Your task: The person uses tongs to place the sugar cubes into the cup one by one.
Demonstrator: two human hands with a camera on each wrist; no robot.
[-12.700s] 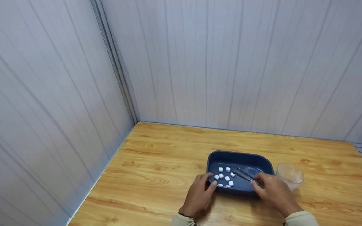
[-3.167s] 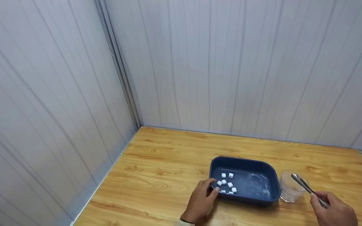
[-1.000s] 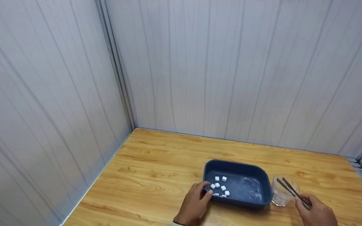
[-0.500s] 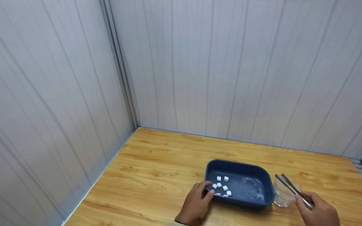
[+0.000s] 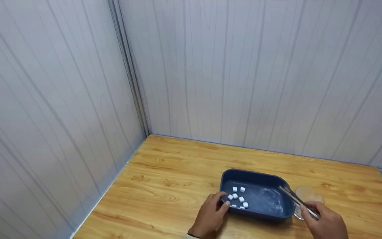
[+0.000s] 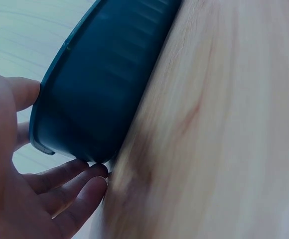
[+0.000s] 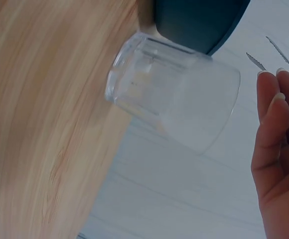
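Note:
My left hand (image 5: 208, 214) holds the near-left corner of a dark blue rectangular tray (image 5: 257, 176), thumb and fingers at its rim. In the left wrist view several fingertips sit under the tray's outer wall (image 6: 94, 84). Several small white cubes (image 5: 241, 199) lie in the tray's left part. My right hand (image 5: 326, 220) pinches metal tweezers (image 5: 298, 200); their spread tips are over the tray's right end with nothing between them. A clear drinking glass (image 5: 310, 192) stands upright just right of the tray, partly behind the tweezers and hand; the right wrist view shows it whole.
The wood-grain table (image 5: 164, 186) extends left of and behind the tray. A pale panelled wall (image 5: 204, 73) closes the back and another panel (image 5: 45, 109) the left side. White residue marks the tray floor.
A cube near the tweezers in the oldest frame is gone from the tray. The tweezers were over the glass, then spread and moved left over the tray. My left hand stays at its corner.

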